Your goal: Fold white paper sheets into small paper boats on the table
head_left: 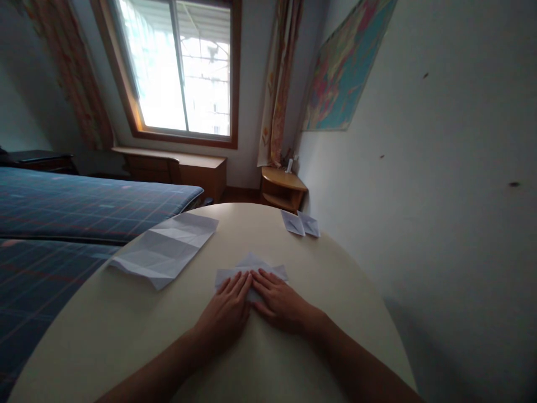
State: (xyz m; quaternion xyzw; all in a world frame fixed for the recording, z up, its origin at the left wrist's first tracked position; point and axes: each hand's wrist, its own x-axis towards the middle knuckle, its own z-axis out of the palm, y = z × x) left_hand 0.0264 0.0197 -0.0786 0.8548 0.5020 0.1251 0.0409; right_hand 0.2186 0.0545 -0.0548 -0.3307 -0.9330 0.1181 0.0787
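A folded sheet of white paper (251,259) lies on the round cream table (319,336), with a peak pointing away from me and flaps out to both sides. My left hand (229,308) rests flat on its left part, fingers stretched forward. On the right part lies my right hand (281,299), its fingers also flat and angled toward the left. The fingertips of both hands meet near the middle of the paper. Much of the paper's near side is hidden under my hands.
At the table's far left lies a larger creased paper sheet (172,249). Two small folded paper pieces (300,223) sit at the far right. A bed with a plaid cover (84,204) borders the table on the left; a white wall (440,224) stands on the right.
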